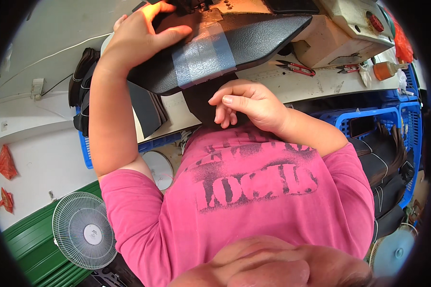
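Observation:
My left hand [141,38] lies with fingers and thumb spread on a dark flat piece [179,23], beside the lit working area of what looks like a sewing machine [198,5]. Under it stretches a black textured board [263,40] with a band of grey tape [203,57] across its middle. Nearer my body, my right hand [251,103] hovers with loosely bent fingers, and nothing shows in it. Behind its fingertips a dark strip of material [196,103] hangs below the board. My left fingertips are partly hidden at the machine.
Red-handled thread snips [297,68] and an orange-brown bottle [385,70] lie on the white tabletop [321,86]. Blue crates [392,115] with tied dark bundles [373,162] stand at right. More dark pieces [148,110] hang at left, above a standing fan [84,229].

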Tool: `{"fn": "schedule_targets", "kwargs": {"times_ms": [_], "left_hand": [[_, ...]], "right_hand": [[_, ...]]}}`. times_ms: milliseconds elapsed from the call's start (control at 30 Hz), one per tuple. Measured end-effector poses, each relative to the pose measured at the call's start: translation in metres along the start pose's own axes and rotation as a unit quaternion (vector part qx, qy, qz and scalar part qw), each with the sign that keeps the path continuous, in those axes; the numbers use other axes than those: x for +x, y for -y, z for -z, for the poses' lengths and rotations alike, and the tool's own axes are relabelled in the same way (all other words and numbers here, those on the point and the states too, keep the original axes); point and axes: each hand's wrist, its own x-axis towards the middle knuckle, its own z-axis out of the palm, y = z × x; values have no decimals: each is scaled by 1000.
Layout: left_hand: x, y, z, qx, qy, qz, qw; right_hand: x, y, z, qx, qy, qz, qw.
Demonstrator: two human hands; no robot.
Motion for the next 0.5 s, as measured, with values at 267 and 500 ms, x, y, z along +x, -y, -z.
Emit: {"fn": "schedule_targets", "kwargs": {"times_ms": [267, 500], "left_hand": [[27, 2, 7, -143, 6, -7, 990], [27, 38, 3, -257, 32, -2, 966]], "right_hand": [[-1, -6, 3, -2, -39, 2, 999], [-4, -1, -6, 2, -51, -10, 999]]}}
